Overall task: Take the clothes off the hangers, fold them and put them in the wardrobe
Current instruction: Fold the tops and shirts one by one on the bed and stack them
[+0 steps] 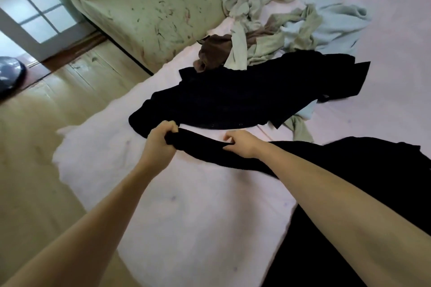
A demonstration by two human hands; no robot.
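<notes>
A black garment [203, 154] stretches across the pale pink bed sheet [198, 205] in front of me. My left hand [159, 143] grips its bunched end in a fist. My right hand [240, 143] pinches the same strip of cloth a little to the right; the rest of the garment runs off under my right arm. A second black garment [245, 98] lies spread flat just beyond my hands. No hanger is visible.
A heap of pale green, light blue and brown clothes [268, 23] lies at the far side of the bed. A stained cream sofa [149, 4] stands behind it to the left. Wooden floor [30, 147] and a glass door [28, 11] are at left.
</notes>
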